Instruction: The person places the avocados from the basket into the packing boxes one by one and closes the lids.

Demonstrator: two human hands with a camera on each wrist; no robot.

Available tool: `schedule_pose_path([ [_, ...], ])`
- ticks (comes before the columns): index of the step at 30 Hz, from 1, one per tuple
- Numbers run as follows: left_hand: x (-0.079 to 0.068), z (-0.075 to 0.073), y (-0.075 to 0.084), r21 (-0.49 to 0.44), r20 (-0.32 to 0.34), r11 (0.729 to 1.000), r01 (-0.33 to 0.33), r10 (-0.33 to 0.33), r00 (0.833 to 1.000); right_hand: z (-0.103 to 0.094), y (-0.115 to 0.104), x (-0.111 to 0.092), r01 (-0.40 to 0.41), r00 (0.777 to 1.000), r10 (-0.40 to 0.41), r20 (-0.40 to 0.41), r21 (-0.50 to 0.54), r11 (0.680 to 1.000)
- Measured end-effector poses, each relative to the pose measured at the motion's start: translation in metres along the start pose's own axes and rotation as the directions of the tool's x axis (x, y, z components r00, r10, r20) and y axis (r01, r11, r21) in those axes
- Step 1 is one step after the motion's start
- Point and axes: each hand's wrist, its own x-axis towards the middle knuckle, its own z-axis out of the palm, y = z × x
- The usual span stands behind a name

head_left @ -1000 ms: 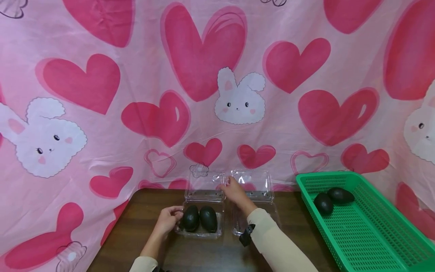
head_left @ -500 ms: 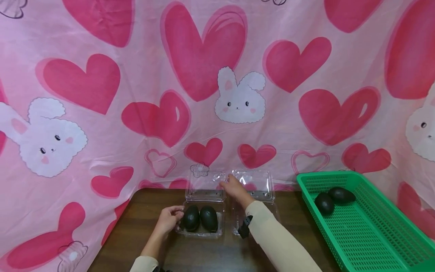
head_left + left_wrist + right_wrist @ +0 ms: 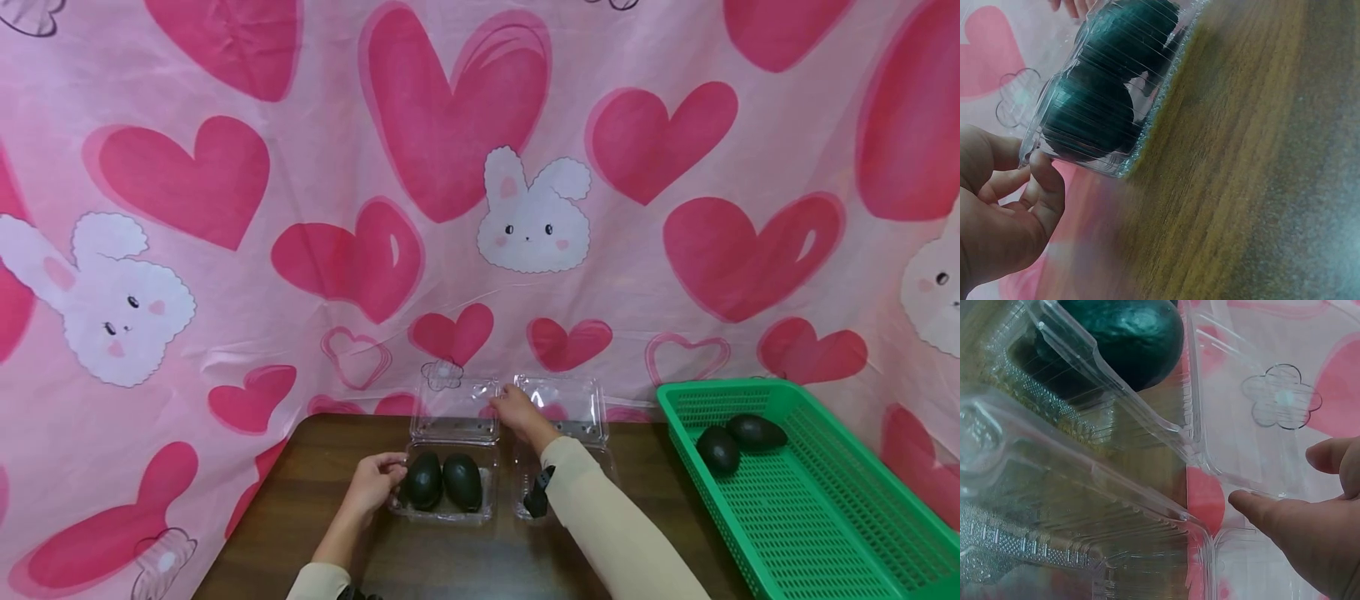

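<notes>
A clear plastic clamshell box [image 3: 450,517] lies on the table with its lid [image 3: 453,408] raised at the back. Two dark avocados [image 3: 423,481] sit side by side in its base. My left hand [image 3: 372,483] pinches the left rim of the base between thumb and fingertips, as the left wrist view shows. At the lid's right edge is my right hand [image 3: 521,414]; in the right wrist view [image 3: 1310,519] its finger and thumb are extended and apart, one fingertip right at the lid's edge. A second clear clamshell [image 3: 562,400], lid raised, stands to the right, partly hidden by my right arm.
A green mesh basket [image 3: 817,500] stands at the right, with two more dark avocados [image 3: 718,451] at its far left end. Behind the brown wooden table [image 3: 450,567] hangs a pink cloth [image 3: 450,283] with hearts and rabbits.
My right wrist has risen slightly, its fingers staying at the lid's edge. The left hand keeps its place on the rim, and the boxes and avocados have not moved.
</notes>
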Motion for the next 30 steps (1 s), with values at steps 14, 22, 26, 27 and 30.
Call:
schedule_pose_path([
  [14, 0.0, 0.001, -0.001, 0.007, -0.005, 1.0, 0.004, -0.004, 1.0, -0.001, 0.0, 0.003, -0.002, 1.0, 0.003, -0.022, 0.026, 1.0],
  [22, 0.001, 0.0, 0.001, 0.004, -0.002, 1.0, 0.01, -0.01, 1.0, -0.006, -0.005, 0.003, 0.005, 1.0, -0.003, -0.012, 0.087, 0.996],
  [26, 0.002, -0.001, 0.002, 0.008, -0.001, 1.0, 0.007, -0.007, 1.0, -0.01, -0.01, 0.001, 0.001, 1.0, -0.001, -0.003, 0.078, 0.997],
  [27, 0.003, -0.001, 0.003, 0.007, -0.001, 1.0, 0.008, -0.008, 1.0, -0.011, -0.011, 0.001, 0.005, 1.0, -0.005, -0.005, 0.074, 0.997],
  [30, 0.004, -0.001, 0.002, 0.009, -0.001, 1.0, 0.007, -0.007, 1.0, -0.013, -0.014, 0.0, 0.026, 1.0, -0.025, -0.01, 0.076, 0.997],
])
